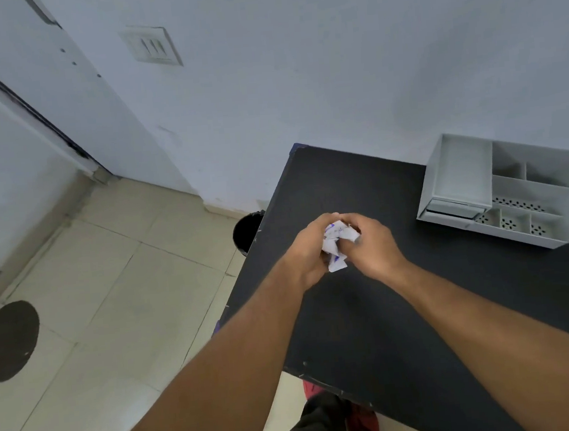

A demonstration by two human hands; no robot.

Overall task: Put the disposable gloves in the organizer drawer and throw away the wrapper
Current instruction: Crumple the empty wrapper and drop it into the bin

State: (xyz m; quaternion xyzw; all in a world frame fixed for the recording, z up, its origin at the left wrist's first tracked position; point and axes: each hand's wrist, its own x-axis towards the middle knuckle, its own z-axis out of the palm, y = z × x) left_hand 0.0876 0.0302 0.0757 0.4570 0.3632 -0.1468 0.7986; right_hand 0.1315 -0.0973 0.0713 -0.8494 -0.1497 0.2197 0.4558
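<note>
A crumpled white wrapper [336, 245] with blue print is squeezed between both hands above the black table [370, 311]. My left hand [308, 252] grips it from the left and my right hand [370, 245] presses on it from the right. The white organizer [501, 189] stands at the table's far right by the wall, with several open compartments. Its small drawer [453, 209] at the front left looks nearly closed. No gloves are visible.
A black bin [247, 232] stands on the tiled floor just off the table's left edge, partly hidden by the table. A dark round mat [9, 340] lies on the floor at far left. A door and a wall switch plate are behind.
</note>
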